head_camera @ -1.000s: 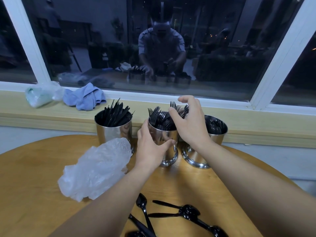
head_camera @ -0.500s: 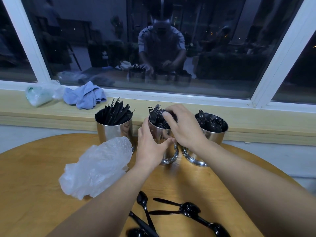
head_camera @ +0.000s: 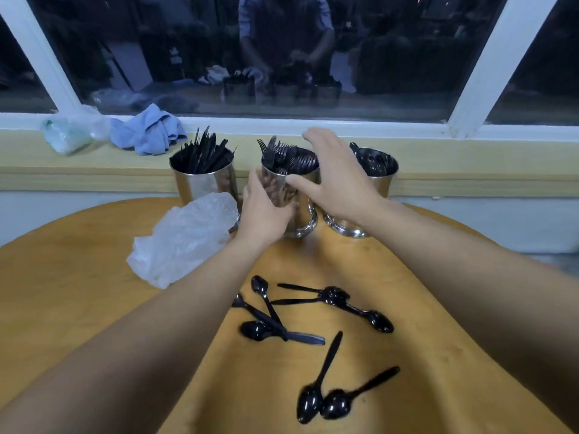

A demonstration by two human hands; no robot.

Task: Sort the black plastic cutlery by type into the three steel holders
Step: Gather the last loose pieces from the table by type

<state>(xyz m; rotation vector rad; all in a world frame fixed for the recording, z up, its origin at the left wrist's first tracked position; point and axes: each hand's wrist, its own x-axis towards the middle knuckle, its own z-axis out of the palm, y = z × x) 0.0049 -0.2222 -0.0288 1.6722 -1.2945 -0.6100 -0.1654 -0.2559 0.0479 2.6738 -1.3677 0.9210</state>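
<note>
Black plastic spoons (head_camera: 316,333) lie loose on the round wooden table (head_camera: 78,277), nearer the person than the middle steel holder of forks (head_camera: 289,189). Left of it, the left hand (head_camera: 263,211) grips its wall; the right hand (head_camera: 338,180) hovers spread and empty at its rim. A nudge could topple it.

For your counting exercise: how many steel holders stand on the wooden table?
3. The left steel holder holds knives, the middle steel holder holds forks between both hands, and the right steel holder holds spoons. None looks hidden.

Single head view, close, facing forward-down over table (head_camera: 78,277).
</note>
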